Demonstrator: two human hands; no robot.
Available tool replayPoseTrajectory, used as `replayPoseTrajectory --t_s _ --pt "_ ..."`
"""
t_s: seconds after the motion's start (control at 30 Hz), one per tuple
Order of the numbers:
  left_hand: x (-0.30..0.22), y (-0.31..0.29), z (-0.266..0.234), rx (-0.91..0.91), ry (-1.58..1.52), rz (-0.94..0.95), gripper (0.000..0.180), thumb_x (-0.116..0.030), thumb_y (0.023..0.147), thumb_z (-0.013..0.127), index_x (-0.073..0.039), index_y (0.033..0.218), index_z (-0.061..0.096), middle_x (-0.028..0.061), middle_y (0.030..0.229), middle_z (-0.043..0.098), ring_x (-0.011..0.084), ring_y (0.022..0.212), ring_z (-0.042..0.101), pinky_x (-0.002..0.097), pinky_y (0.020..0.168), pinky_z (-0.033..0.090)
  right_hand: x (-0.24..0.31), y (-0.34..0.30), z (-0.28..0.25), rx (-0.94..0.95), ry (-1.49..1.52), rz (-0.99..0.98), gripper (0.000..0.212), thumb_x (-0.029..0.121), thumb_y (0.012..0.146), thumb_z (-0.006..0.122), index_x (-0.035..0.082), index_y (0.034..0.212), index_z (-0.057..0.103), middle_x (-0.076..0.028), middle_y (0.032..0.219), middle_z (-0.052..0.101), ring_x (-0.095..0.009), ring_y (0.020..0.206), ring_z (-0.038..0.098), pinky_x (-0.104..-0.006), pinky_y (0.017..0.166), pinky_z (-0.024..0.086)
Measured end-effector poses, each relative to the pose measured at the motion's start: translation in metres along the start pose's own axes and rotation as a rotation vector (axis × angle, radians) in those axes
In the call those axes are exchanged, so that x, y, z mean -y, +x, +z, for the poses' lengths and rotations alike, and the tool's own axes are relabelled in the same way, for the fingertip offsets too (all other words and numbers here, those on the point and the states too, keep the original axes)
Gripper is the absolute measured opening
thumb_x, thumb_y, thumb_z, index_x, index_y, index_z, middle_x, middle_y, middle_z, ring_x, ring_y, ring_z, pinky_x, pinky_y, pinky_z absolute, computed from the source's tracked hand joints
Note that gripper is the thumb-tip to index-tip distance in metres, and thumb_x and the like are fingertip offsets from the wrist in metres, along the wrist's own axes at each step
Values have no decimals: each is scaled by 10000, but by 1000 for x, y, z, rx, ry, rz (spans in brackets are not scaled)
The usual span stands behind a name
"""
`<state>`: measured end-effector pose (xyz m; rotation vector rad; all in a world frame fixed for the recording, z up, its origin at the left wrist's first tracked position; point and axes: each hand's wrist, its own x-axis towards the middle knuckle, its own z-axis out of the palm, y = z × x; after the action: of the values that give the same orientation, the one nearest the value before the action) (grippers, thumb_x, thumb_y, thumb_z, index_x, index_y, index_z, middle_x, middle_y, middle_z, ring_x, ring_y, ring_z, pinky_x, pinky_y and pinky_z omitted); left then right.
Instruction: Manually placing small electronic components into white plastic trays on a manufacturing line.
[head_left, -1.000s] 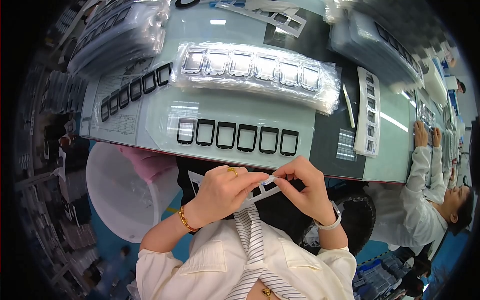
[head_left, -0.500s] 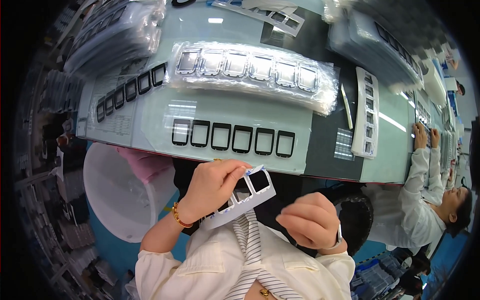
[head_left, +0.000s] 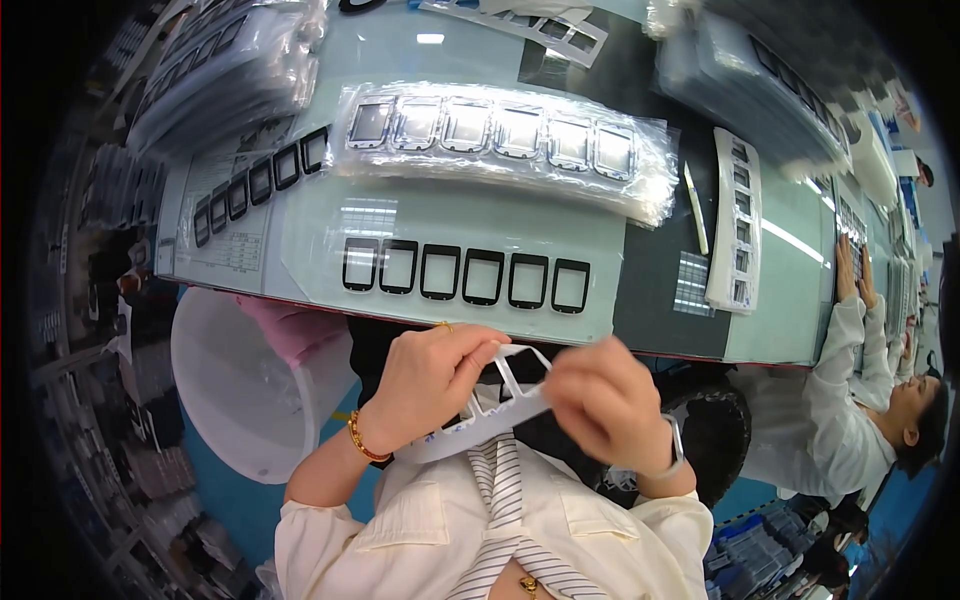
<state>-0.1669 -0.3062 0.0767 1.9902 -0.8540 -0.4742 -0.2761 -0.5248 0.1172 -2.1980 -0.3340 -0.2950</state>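
In front of my chest, my left hand [head_left: 425, 385] pinches the upper edge of a white strip [head_left: 470, 430] with a row of rectangular cut-outs and small blue marks. The strip hangs tilted, its right end higher. My right hand [head_left: 605, 405] is at that right end, fingers curled and blurred; what they hold, if anything, is hidden. Beyond my hands, several black rounded frames [head_left: 482, 277] lie in a row on the glass-topped table [head_left: 330, 220]. Behind them is a stack of clear plastic sheets [head_left: 470, 165] with frame-shaped pieces on top.
Another row of black frames [head_left: 260, 178] lies at the left. A white strip [head_left: 737, 220] and a slim white tool [head_left: 695, 208] lie at the right. Stacks of plastic trays [head_left: 240, 75] stand at the back. A white bin [head_left: 235, 390] is below the table; a co-worker [head_left: 840, 410] works at the right.
My right hand has moved left and up to the strip's right end. The strip's right end now looks bent. My left hand keeps its hold. The co-worker's hands have shifted slightly.
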Motion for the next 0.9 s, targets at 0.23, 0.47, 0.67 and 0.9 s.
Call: replayPoseTrajectory --t_s 0.23,0.47,0.67,0.9 --pt "-3 4 11 15 -11 25 150 -109 956 706 -53 1060 799 117 864 770 261 643 682 328 613 532 1 -7 -24 -350 68 170 152 -89 812 712 35 899 704 -86 882 699 -238 758 637 -328 704 511" --pt "-3 14 37 -77 219 286 224 -120 927 739 -129 1146 785 21 672 644 207 546 616 336 510 467 -90 -2 11 -407 210 466 56 25 990 707 -25 1014 701 2 926 641 -69 811 564 -228 752 446" --pt "-1 18 43 -63 406 300 332 -156 899 764 -164 1231 766 8 625 559 200 498 554 336 482 427 -93 -1 10 -330 54 416 54 28 967 731 -13 997 714 -9 905 620 -74 769 544 -237 718 442" --pt "0 20 45 -71 400 288 343 -171 895 766 -179 1238 765 10 614 542 204 492 546 339 482 426 -95 0 9 -336 51 412 58 35 963 737 -11 991 717 -16 904 624 -82 758 539 -241 714 437"
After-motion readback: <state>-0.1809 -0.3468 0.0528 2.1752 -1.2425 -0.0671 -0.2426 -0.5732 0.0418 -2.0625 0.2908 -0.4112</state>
